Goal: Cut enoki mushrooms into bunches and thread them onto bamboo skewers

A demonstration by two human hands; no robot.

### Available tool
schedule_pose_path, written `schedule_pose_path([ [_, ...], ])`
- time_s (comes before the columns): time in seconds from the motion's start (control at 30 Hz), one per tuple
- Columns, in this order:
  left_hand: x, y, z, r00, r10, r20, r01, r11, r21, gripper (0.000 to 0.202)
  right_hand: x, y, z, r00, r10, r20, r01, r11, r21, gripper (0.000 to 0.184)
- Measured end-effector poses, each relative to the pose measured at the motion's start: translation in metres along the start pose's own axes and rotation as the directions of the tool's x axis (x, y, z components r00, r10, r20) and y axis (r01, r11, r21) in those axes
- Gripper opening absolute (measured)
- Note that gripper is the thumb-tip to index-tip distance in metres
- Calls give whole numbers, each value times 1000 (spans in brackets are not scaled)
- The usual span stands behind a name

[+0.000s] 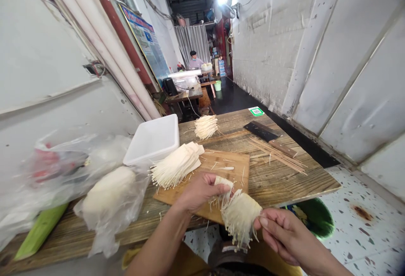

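2 pinch grips: left hand (198, 191) grasping a thin enoki slip (224, 182), right hand (283, 229) grasping the edge of a fanned enoki bunch (243, 212) hanging between them, likely fingertips only so strands stay uncrushed; can't tell if a stick is in the right pinch. Beyond the left grip, stacked enoki (177, 164) sits on the cutting board (242, 164), presumably for easy reach; beyond the right, thin sticks (280, 158) and a cleaver (261, 131), probably parked aside.
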State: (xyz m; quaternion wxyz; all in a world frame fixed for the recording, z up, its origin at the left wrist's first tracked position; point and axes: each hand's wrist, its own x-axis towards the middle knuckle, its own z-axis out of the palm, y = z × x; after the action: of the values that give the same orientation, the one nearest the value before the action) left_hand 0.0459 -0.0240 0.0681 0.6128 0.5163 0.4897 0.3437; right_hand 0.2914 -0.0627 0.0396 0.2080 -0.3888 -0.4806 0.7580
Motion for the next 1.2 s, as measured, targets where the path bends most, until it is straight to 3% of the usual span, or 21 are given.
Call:
schedule_pose_path([
  [0.37,4,3,11,1000,-15,0,15,999,-53,28,5,3,0,1000,-19,-10,19,999,35,46],
  [0.57,6,9,2,997,-51,60,64,968,-242,39,9,0,-4,999,-50,12,48,995,91,45],
  [0.7,1,11,-3,995,-36,96,60,963,-262,37,7,-1,-8,998,-30,57,21,988,154,41],
  [0.9,-2,6,4,998,-31,63,45,971,-236,27,4,-1,-11,995,2,97,-18,986,165,39],
  [1.2,-4,11,19,999,-26,-34,16,962,-272,33,2,2,-17,997,-7,78,-3,991,131,39],
])
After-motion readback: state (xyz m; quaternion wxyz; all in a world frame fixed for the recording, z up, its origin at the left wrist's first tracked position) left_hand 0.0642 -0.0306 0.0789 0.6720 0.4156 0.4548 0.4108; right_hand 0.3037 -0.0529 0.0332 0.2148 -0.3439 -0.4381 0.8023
